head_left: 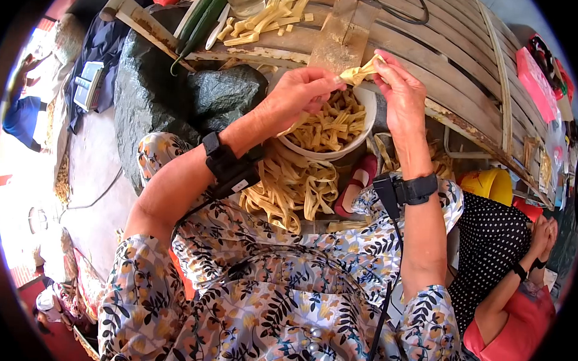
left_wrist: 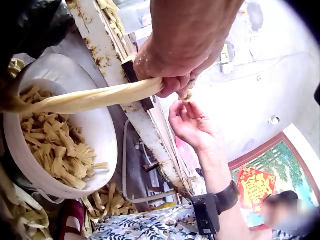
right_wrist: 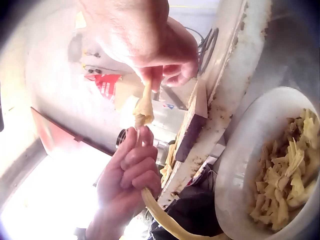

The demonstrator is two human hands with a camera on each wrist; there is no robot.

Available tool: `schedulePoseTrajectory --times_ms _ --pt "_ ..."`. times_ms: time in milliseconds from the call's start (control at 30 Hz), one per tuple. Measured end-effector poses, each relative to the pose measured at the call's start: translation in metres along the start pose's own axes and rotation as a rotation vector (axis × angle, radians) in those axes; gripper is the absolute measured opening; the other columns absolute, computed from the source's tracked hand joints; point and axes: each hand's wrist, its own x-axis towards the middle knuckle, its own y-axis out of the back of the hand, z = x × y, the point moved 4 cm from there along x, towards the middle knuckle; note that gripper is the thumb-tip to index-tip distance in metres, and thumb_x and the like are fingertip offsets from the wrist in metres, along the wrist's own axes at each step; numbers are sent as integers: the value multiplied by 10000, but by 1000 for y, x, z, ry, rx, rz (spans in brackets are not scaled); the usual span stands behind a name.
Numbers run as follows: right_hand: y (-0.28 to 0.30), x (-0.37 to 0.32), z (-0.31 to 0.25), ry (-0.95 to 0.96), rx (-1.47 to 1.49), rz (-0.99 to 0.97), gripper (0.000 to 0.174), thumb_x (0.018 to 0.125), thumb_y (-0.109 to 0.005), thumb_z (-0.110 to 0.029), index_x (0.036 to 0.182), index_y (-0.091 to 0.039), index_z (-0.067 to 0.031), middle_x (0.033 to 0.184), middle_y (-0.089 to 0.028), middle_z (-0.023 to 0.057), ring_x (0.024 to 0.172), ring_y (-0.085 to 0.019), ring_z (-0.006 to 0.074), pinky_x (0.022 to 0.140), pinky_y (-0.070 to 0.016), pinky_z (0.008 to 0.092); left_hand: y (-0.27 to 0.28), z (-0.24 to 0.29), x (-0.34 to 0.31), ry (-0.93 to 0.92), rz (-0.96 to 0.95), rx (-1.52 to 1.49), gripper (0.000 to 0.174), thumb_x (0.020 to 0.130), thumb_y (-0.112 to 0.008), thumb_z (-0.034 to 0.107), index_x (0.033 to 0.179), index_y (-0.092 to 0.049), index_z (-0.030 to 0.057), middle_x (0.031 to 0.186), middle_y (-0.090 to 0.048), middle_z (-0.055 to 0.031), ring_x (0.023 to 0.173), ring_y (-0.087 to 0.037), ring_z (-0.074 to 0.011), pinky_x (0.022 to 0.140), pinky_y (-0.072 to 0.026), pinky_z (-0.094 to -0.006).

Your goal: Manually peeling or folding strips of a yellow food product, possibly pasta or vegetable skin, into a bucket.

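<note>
Both hands work on one pale yellow strip with a knot-like fold, raised above a white bucket. My left hand pinches the strip at one side of the fold, and its long tail trails out of that hand in the left wrist view. My right hand pinches the other end between thumb and fingertips. In the right wrist view the fold lies between the two hands. Below, the white bucket contains many short folded yellow pieces. Long loose strips are heaped beside it.
A slatted wooden bench with a rusty edge stands ahead. On it lie more yellow pieces and long green gourds. Black plastic is left of the bucket. Another person sits at the right, near a yellow bucket.
</note>
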Motion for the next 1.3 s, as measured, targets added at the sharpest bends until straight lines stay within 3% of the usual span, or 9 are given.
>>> schedulePoseTrajectory --times_ms 133,233,367,567,667,867,967,1067,1300 --pt "0 1 0 -66 -30 -163 202 775 -652 -125 923 -643 12 939 -616 58 801 -566 101 696 -478 209 10 -5 1 61 -80 12 230 883 -527 237 853 -590 19 599 -362 79 498 -271 -18 448 -234 -163" --pt "-13 -11 1 -180 -261 -267 256 774 -663 -185 937 -626 9 814 -610 41 723 -563 74 606 -472 169 17 -7 -1 70 -78 67 238 888 -520 243 851 -593 19 601 -372 79 506 -284 -16 454 -245 -162" --pt "-32 -19 17 -168 -274 -432 231 781 -656 -188 926 -611 -15 690 -564 -13 538 -482 25 470 -404 139 14 -5 0 1 -100 306 241 891 -517 251 846 -590 26 615 -409 72 513 -307 -16 465 -255 -155" --pt "-29 -15 20 -243 68 -478 177 784 -636 -104 930 -599 -11 684 -558 14 503 -423 23 429 -335 143 20 8 0 64 -148 196 218 887 -525 240 848 -583 34 663 -454 58 534 -336 -12 464 -263 -153" --pt "-25 -12 19 -270 70 -464 175 787 -627 -88 938 -595 -5 684 -549 16 510 -414 27 432 -327 142 24 8 2 64 -164 134 221 875 -536 212 846 -584 -2 589 -405 62 512 -334 -25 450 -248 -167" --pt "-31 -12 11 -174 -65 -474 167 793 -620 -88 933 -596 1 691 -538 17 538 -414 31 447 -325 152 29 12 5 131 -222 103 212 892 -512 224 840 -573 28 639 -467 54 524 -337 -1 434 -257 -144" --pt "-30 -1 5 -177 15 -387 160 797 -618 -92 922 -599 5 697 -546 22 534 -427 34 454 -333 153 32 29 16 48 -235 358 224 897 -504 226 842 -578 22 619 -468 47 521 -361 -9 445 -285 -153" --pt "-20 25 -8 -61 12 -260 154 800 -614 -87 917 -597 11 696 -550 24 530 -441 37 457 -350 162 40 48 30 -178 -191 559 224 894 -502 216 849 -586 13 613 -472 44 535 -400 -22 473 -316 -161" --pt "-24 70 -8 94 119 -58 133 798 -627 -96 872 -586 8 693 -563 43 524 -466 62 467 -402 193 46 73 78 -466 203 750 184 844 -562 190 831 -630 19 641 -508 46 579 -426 -27 518 -342 -176"
